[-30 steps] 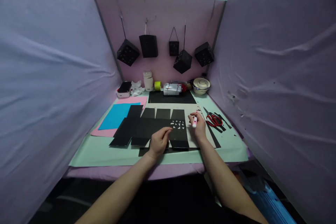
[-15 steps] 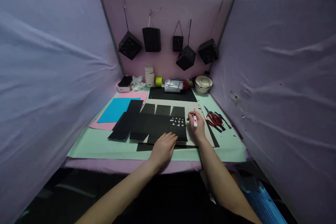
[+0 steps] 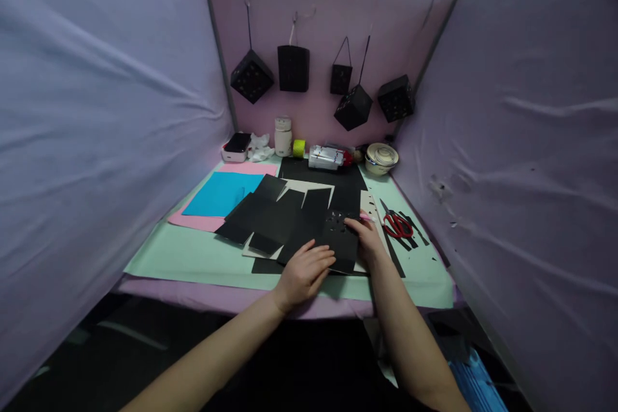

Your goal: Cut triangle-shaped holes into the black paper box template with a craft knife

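The left hand (image 3: pixel 304 272) lies flat, fingers spread, pinning the black cutout sheet (image 3: pixel 294 222) to the desk (image 3: pixel 193 257); the right hand (image 3: pixel 369 238) grips its lifted edge, steadying it

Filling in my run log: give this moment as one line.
left hand: flat on black cut-out sheet | right hand: on sheet's right edge, grip unclear | red scissors: lying right
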{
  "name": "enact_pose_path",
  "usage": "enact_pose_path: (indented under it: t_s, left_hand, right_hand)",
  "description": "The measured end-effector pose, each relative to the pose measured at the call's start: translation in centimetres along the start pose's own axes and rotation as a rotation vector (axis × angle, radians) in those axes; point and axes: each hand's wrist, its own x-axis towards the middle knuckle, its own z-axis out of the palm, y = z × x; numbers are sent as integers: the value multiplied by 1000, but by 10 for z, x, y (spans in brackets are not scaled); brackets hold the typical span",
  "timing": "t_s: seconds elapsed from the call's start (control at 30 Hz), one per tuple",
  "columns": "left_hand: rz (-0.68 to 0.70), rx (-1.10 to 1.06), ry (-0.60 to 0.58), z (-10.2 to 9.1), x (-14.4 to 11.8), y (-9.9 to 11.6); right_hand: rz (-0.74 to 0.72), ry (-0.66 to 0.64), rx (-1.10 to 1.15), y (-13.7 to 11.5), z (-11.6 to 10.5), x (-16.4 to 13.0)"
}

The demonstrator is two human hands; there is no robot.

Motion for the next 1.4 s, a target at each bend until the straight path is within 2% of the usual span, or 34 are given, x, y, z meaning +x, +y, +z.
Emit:
enact_pose_path:
  t_s: [0.17,0.33,0.5,0.63,0.77,0.9,1.0,1.17,1.4]
  left_hand:
    - [36,-31,-27,-6,4,11]
    - [-8,-46,-8,-7,4,13]
    - [-94,19,13,-8,6,14]
    - [-250,187,-83,-8,20,11]
    - [-341,316,-206,-4,36,2]
    - [-443,340,-84,-1,35,-7]
    - [-452,357,-10,-2,30,-10]
    - [-454,327,-54,0,32,-10]
    - [-404,309,-55,1,62,-18]
  right_hand:
    - [-82,-3,13,-4,-3,-1]
    - [-120,24,-78,-2,-6,0]
    - [-181,-47,-126,-5,-4,-4]
    - [-196,-55,-164,-8,-1,-9]
    - [-202,-53,-251,-9,0,-11]
    - [-230,-19,-316,-11,1,-11]
    - [-247,-35,-315,-13,2,-13]
    - [-230,-51,-336,-16,4,-16]
    - [-189,-83,-308,-17,2,-17]
